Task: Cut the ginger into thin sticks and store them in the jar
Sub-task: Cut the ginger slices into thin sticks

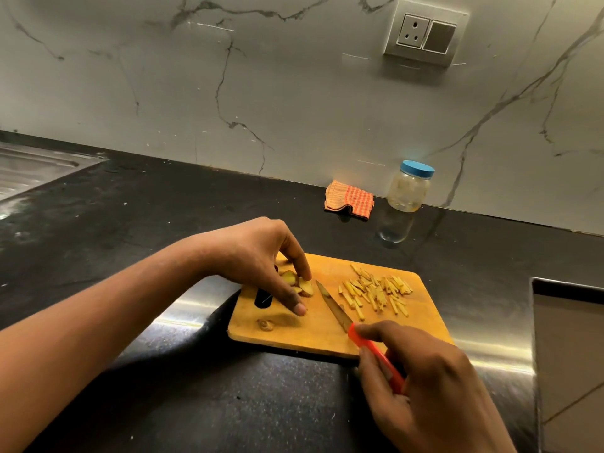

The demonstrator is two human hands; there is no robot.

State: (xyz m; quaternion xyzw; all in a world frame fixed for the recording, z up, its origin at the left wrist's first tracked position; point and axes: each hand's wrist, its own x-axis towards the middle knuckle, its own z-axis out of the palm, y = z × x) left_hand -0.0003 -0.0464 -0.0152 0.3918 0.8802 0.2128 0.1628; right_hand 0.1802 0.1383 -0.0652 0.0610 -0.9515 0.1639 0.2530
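Note:
A wooden cutting board (313, 335) lies on the dark counter. On its left part sit a few ginger slices (302, 284), and my left hand (261, 259) pinches them with thumb and fingers curled over them. A pile of thin ginger sticks (376, 291) covers the board's right part. My right hand (425, 384) grips the red handle of a knife (335, 307); its blade lies on the board between slices and sticks. A small ginger scrap (265, 324) lies near the board's front left. The clear jar (408, 188) with a blue lid stands by the wall.
An orange checked cloth (349, 199) lies left of the jar at the wall. A steel sink drainboard (32, 168) is at the far left. The counter's edge drops off at the right (536, 322). A wall socket (425, 32) is above.

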